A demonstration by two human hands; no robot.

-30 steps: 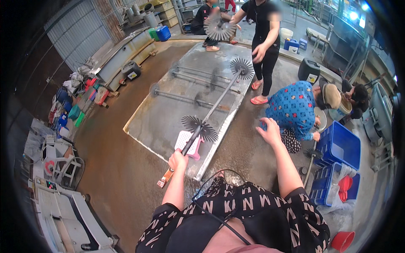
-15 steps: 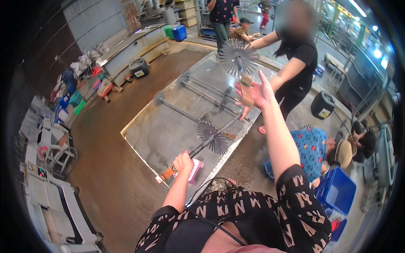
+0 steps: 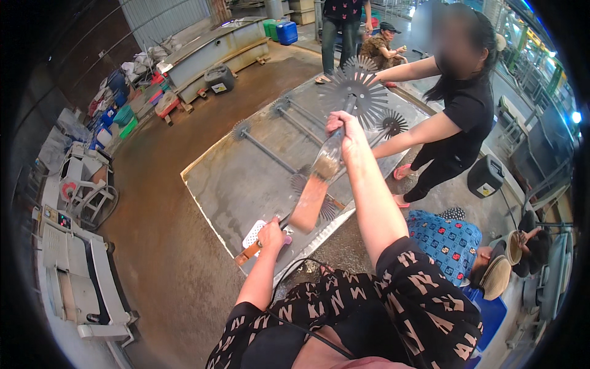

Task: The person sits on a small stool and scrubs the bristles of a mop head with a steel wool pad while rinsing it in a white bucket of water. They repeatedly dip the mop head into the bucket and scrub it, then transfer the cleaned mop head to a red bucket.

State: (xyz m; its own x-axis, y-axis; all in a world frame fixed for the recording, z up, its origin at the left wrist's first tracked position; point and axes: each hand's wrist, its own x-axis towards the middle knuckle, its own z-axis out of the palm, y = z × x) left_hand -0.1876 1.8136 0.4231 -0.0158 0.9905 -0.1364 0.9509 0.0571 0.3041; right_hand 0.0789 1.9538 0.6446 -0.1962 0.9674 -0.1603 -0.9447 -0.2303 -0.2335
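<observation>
My left hand (image 3: 271, 235) grips the lower end of a thin metal rod (image 3: 289, 216) with an orange tip. The rod slants up over a grey metal sheet (image 3: 246, 178) and carries a spiked disc (image 3: 299, 182). My right hand (image 3: 345, 131) is raised and shut on the handle of a wide brush (image 3: 311, 198), whose rusty brown bristles hang down in front of the rod. Just beyond it, a person in black reaches both arms toward a large spiked disc (image 3: 356, 89); a smaller disc (image 3: 393, 123) sits beside it.
Two more disc-tipped rods (image 3: 270, 154) lie on the sheet, and a white perforated pad (image 3: 253, 234) lies under my left hand. A person in a blue patterned top (image 3: 445, 237) crouches to the right. Machines (image 3: 80, 270) and cans line the left; a black can (image 3: 488, 175) stands at the right.
My right hand, open and reaching up before, is now shut on the brush. The standing person has come closer to the large disc. My left hand has kept its grip on the rod.
</observation>
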